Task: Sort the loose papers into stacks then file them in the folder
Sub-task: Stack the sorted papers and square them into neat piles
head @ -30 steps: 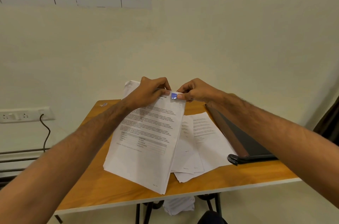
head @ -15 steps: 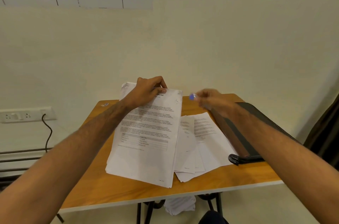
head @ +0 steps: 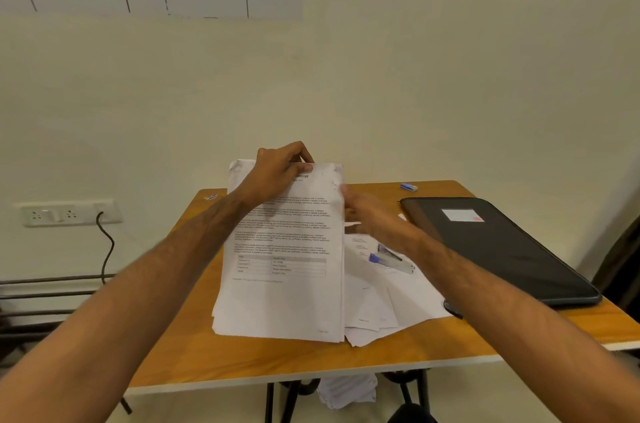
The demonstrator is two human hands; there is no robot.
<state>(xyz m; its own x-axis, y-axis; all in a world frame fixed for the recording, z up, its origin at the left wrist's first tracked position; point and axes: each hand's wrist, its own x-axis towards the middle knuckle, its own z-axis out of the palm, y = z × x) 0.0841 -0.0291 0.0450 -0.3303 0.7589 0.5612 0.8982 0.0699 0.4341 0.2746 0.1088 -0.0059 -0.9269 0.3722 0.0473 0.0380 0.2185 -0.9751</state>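
Left hand [head: 277,173] grips white printed paper stack [head: 284,256] over orange wooden table [head: 242,353]; right hand [head: 372,218], blurred beside it, grip unclear; cream wall [head: 415,93] beyond.

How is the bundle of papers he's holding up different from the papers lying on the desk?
The held bundle is tilted up, gripped at its top by the left hand; the loose papers lie flat on the table. The held bundle's edges look fairly squared; the loose papers are fanned, with a stapler on them. Both are white printed sheets.
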